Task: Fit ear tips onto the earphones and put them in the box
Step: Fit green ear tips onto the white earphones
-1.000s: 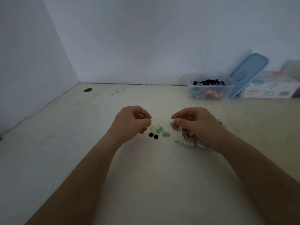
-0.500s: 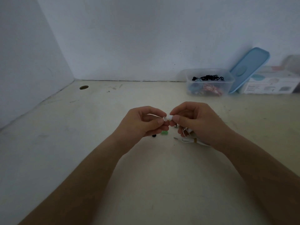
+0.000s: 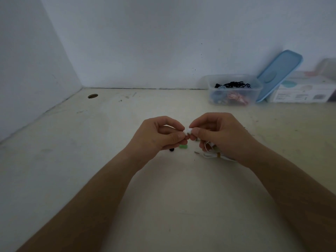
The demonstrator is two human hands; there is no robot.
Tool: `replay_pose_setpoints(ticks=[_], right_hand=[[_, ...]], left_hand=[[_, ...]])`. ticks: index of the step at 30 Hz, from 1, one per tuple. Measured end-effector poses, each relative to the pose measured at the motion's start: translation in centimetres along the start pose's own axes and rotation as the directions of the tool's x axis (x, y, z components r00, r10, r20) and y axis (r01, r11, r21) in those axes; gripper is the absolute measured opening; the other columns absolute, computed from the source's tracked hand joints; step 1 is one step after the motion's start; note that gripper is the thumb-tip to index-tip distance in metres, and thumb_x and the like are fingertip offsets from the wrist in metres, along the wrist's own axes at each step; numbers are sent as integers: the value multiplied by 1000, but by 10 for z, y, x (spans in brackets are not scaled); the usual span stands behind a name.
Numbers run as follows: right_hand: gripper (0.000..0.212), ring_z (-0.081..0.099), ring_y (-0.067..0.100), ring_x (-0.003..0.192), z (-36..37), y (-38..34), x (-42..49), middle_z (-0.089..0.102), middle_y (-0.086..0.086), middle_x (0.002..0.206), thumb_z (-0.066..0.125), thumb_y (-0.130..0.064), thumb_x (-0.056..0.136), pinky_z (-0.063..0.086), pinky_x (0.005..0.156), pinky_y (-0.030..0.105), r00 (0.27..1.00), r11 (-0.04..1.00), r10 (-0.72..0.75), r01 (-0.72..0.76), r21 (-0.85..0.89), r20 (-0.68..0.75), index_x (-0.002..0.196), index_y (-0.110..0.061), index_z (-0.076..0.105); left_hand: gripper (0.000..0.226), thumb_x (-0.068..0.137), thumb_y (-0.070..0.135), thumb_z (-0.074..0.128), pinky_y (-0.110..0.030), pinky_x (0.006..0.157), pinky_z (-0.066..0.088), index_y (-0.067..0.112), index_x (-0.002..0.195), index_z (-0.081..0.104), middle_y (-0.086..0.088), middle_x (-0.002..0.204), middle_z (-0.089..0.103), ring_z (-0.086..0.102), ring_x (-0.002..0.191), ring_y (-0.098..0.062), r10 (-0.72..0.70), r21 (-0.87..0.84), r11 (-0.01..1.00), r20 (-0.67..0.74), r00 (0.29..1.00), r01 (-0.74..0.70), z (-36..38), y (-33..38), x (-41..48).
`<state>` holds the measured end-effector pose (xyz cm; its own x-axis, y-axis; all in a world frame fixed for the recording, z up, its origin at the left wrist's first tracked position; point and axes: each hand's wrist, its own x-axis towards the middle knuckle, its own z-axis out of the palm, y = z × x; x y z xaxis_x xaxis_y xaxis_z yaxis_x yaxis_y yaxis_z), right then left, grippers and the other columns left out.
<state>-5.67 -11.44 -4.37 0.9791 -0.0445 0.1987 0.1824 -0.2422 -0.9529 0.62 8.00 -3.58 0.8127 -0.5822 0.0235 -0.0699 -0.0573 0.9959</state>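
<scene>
My left hand (image 3: 160, 135) pinches a small pale ear tip (image 3: 185, 132) between thumb and forefinger. My right hand (image 3: 220, 135) pinches the white earbud (image 3: 190, 131) against that tip, fingertips nearly touching. The white earphone cable (image 3: 211, 155) hangs from under my right hand and lies coiled on the table, its plug pointing left. Loose green ear tips (image 3: 182, 146) and a black ear tip (image 3: 171, 149) lie on the table just below my left fingers. The clear plastic box (image 3: 234, 82) stands open at the back right.
A blue lid (image 3: 280, 73) leans against the box. A white carton (image 3: 303, 91) sits to its right by the wall. Walls close the left and back sides. A round hole (image 3: 93, 96) marks the table's far left.
My hands were apart a second ago and came together; the ear tip in my left fingers now meets the earbud. The view also shifted slightly.
</scene>
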Motion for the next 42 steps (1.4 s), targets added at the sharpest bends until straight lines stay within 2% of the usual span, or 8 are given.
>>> replay_pose_setpoints(ticks=[7, 15, 18, 20, 27, 38, 42], right_hand=[[5, 61, 18, 54, -2, 2, 1, 73, 10, 74, 68, -6, 90, 50, 53, 27, 1000, 998, 19, -20, 54, 9, 95, -6, 71], [8, 61, 17, 54, -3, 1, 0, 73, 11, 75, 69, -6, 89, 50, 53, 24, 1000, 1000, -8, 7, 29, 22, 96, -4, 72], [7, 61, 16, 54, -3, 0, 0, 73, 11, 74, 70, -5, 88, 50, 53, 23, 999, 999, -17, 16, 29, 34, 94, -5, 73], [6, 61, 16, 53, -3, 1, 0, 74, 12, 74, 71, -5, 87, 50, 52, 22, 999, 999, -16, 15, 37, 34, 93, -5, 73], [6, 61, 15, 53, -3, 1, 0, 74, 12, 74, 72, -5, 86, 51, 53, 22, 999, 999, -28, 27, 33, 18, 92, -7, 73], [3, 63, 15, 54, 1, 0, -2, 74, 7, 71, 74, -10, 85, 51, 54, 25, 996, 997, -81, 81, -13, -26, 87, -13, 73], [4, 62, 16, 55, 1, 1, -1, 73, 9, 71, 72, -8, 87, 51, 53, 27, 998, 998, -55, 56, 16, -25, 90, -10, 74]], left_hand=[[11, 90, 0, 63, -27, 77, 60, 3, 99, 69, -16, 94, 76, 75, 88, -26, 5, -22, 1000, 34, 999, -4, 0, 0, 0], [9, 87, 3, 67, -33, 77, 60, 7, 94, 69, -16, 92, 76, 75, 85, -26, 3, -15, 1000, 28, 1000, -2, 2, -3, 0], [10, 86, 1, 67, -25, 66, 59, 7, 93, 70, -16, 90, 76, 75, 83, -26, -4, -53, 999, 32, 999, 5, 3, -3, 0], [11, 85, -1, 67, -21, 65, 56, 7, 92, 71, -16, 89, 76, 75, 80, -24, -11, -83, 996, 29, 1000, 13, 3, -3, 0], [13, 85, -4, 67, -22, 63, 56, 4, 94, 69, -15, 87, 76, 75, 79, -23, -8, -101, 995, 15, 1000, 9, 5, -5, 1], [11, 84, 2, 69, -23, 62, 57, 9, 92, 70, -15, 86, 76, 75, 80, -25, 20, -79, 997, -30, 999, -23, 9, -7, 1], [12, 80, 9, 72, -24, 63, 57, 11, 91, 71, -14, 86, 76, 75, 80, -24, 24, -91, 995, -20, 1000, -25, 10, -7, 2]])
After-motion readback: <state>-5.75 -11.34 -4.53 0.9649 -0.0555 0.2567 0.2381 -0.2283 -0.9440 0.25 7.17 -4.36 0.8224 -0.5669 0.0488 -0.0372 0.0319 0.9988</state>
